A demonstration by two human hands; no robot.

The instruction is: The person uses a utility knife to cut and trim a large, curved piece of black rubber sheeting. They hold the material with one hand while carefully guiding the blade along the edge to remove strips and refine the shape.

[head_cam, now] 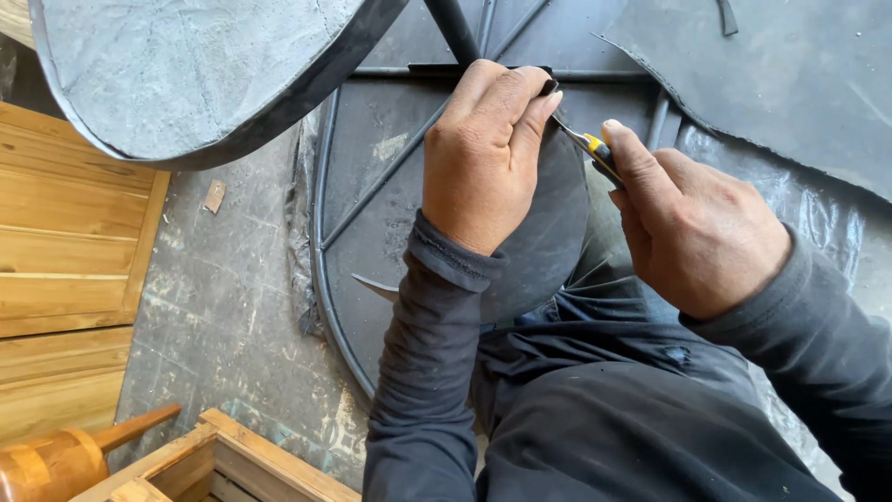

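Observation:
My left hand [483, 153] pinches the edge of a dark grey sheet [539, 232] that lies folded over a round black metal frame [321, 242]. My right hand [692, 228] grips a yellow and black utility knife [587, 147]. Its blade tip meets the sheet right beside my left thumb. Both sleeves are dark grey. The knife's handle is mostly hidden in my fist.
A grey-covered round disc with a black rim [195, 74] sits at the top left. Wooden planks [65, 242] lie at the left, a wooden mallet [65, 455] and crate [223, 465] at the bottom left. More grey sheet [790, 84] lies at the top right on the concrete floor [223, 307].

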